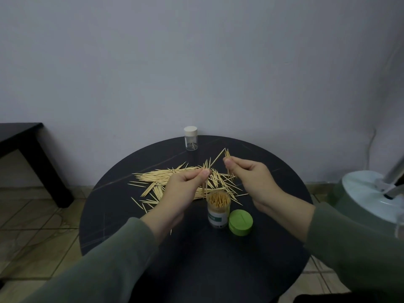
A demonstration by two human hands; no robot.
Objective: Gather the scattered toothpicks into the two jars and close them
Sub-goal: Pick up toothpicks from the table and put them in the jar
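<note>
Pinching toothpicks [205, 171] above the open jar [218, 209], left hand [185, 189] and right hand [251, 178] grip small bunches.

The toothpicks [175, 178] look like pale bare wood on a dark, matt, faintly veined tabletop [196, 254]. Both jars [218, 212] are clear plastic. The green lid [240, 221] is smooth plastic; the sleeves [113, 265] are soft matt cloth.

On the table [135, 232], toothpicks [161, 178] lie behind the open jar [218, 212]; its lid [240, 222] stands just right; the capped jar [191, 138] stands at the far edge.
</note>
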